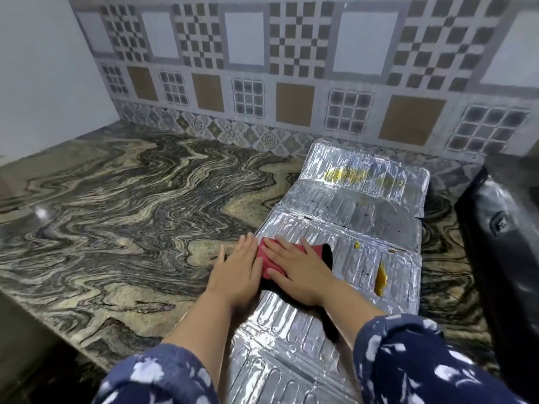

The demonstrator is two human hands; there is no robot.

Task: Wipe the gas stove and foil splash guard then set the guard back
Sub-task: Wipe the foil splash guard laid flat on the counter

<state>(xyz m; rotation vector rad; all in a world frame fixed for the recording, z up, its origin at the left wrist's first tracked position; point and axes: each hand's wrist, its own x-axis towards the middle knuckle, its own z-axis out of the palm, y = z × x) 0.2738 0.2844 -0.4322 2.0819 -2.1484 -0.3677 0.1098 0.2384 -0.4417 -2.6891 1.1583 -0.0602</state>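
The foil splash guard (344,217) is lying unfolded flat on the marbled bench (116,214), stretching away from the hands toward the tiled wall (291,68), with yellow stains showing beyond and right of them. The right hand (297,272) is pressing flat, fingers spread, on a red and black cloth (264,258) on the foil. The left hand (236,272) is resting open beside it, touching the guard's left edge. A dark gas stove (507,237) is sitting far right.
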